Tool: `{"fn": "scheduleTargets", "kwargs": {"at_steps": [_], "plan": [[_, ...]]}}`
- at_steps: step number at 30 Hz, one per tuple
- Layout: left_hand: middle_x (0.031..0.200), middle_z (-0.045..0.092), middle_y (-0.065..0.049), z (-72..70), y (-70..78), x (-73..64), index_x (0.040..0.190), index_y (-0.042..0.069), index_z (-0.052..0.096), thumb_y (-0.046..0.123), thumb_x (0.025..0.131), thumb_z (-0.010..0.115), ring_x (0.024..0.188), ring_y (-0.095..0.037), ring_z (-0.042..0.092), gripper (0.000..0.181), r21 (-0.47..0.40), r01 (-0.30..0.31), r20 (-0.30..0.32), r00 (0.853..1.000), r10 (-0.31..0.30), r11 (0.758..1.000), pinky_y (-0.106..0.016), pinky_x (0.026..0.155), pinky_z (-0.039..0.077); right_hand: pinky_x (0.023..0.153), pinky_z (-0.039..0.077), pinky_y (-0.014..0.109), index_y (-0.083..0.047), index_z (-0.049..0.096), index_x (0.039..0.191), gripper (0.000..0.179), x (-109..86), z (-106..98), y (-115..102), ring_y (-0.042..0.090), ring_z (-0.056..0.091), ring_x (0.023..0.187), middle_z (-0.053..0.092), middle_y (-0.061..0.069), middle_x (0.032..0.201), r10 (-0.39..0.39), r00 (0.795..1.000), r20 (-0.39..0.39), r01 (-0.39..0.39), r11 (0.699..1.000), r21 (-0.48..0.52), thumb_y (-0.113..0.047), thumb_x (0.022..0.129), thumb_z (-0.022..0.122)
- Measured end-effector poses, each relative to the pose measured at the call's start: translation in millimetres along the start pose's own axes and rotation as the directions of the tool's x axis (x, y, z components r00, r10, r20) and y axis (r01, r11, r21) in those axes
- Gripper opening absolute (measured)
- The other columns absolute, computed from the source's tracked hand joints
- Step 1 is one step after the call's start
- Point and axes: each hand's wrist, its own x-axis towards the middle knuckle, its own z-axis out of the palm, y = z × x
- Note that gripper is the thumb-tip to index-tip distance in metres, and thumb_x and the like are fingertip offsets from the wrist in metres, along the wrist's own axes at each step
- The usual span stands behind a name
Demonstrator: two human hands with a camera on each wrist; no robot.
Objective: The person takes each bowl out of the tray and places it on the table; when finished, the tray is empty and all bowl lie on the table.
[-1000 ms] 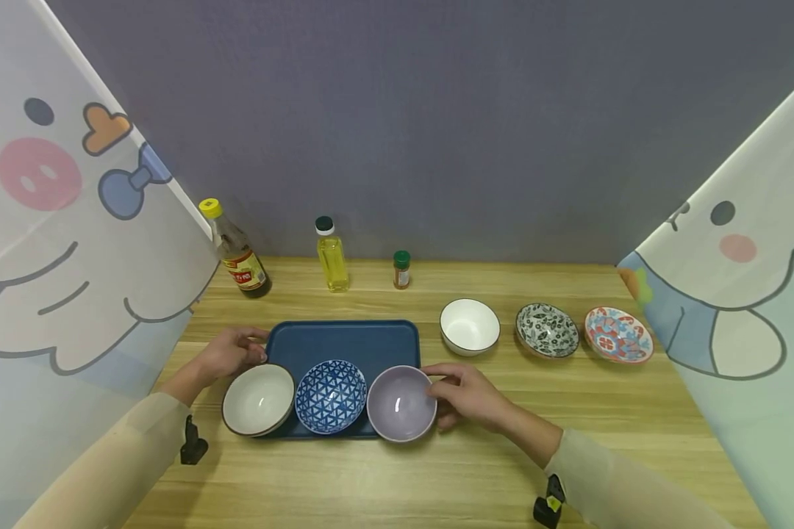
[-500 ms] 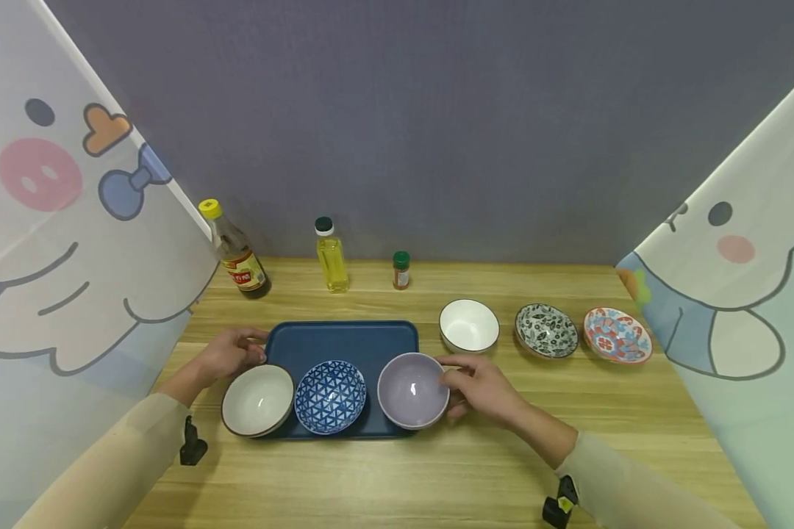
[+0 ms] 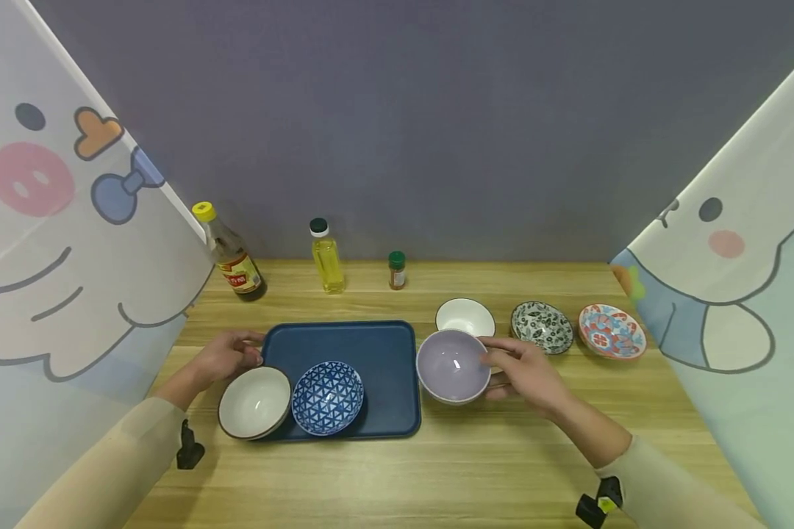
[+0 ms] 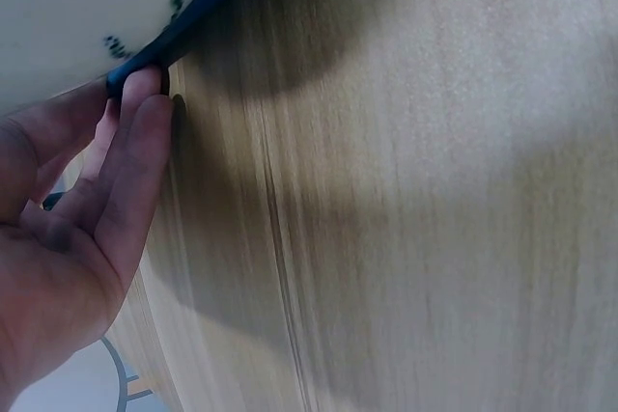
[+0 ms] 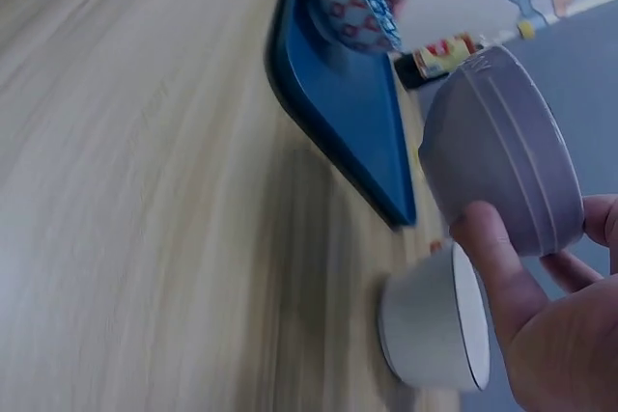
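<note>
My right hand (image 3: 531, 375) grips a lilac bowl (image 3: 453, 365) by its side and holds it above the table, just right of the blue tray (image 3: 390, 367). In the right wrist view the bowl (image 5: 502, 151) is tilted and clear of the wood, the thumb on its wall. My left hand (image 3: 228, 356) is at the tray's left edge; in the left wrist view its fingers (image 4: 145, 132) and thumb pinch the rim. A cream bowl (image 3: 254, 402) with a dark rim overhangs the tray's front left corner. Beside it on the tray sits a blue-and-white patterned bowl (image 3: 328, 398).
A white bowl (image 3: 465, 316) stands behind the lilac one. Farther right are a black-and-white floral bowl (image 3: 541, 327) and a red-and-blue patterned bowl (image 3: 612, 332). Along the back stand a dark sauce bottle (image 3: 234, 261), an oil bottle (image 3: 328, 261) and a green-capped jar (image 3: 397, 270).
My right hand has lifted the lilac bowl off the tray's right front area and carried it right, past the tray's edge. My left hand has stayed at the tray.
</note>
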Motion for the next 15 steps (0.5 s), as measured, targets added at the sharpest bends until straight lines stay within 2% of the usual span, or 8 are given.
{"fn": "scheduleTargets", "kwargs": {"at_steps": [9, 15], "plan": [[0.098, 0.071, -0.014, 0.8, -1.8, 0.7, 0.142, -0.014, 0.047, -0.006, 0.096, 0.060, 0.086, -0.018, 0.068, 0.049, 0.007, 0.007, -0.007, 1.000, -0.006, 1.000, -0.031, 0.070, 0.056, 0.074, 0.062, 0.044, 0.007, 0.043, 0.151, 0.056, -19.6, -43, -3, 0.028, 0.077, 0.082, 0.071, 0.013, 0.114, -0.036, 0.996, -0.079, 0.034, 0.999, -0.031, -0.016, 0.102, 0.060], [0.097, 0.070, -0.015, 0.6, -0.2, 0.3, 0.141, -0.015, 0.048, -0.006, 0.096, 0.061, 0.085, -0.017, 0.068, 0.048, -0.001, 0.003, -0.012, 1.000, -0.003, 1.000, -0.030, 0.070, 0.056, 0.075, 0.062, 0.043, -0.001, 0.051, 0.148, 0.050, -34.7, -73, 1, 0.026, 0.077, 0.079, 0.073, 0.004, 0.106, -0.043, 0.990, -0.135, 0.042, 0.999, -0.015, -0.019, 0.103, 0.062]]}}
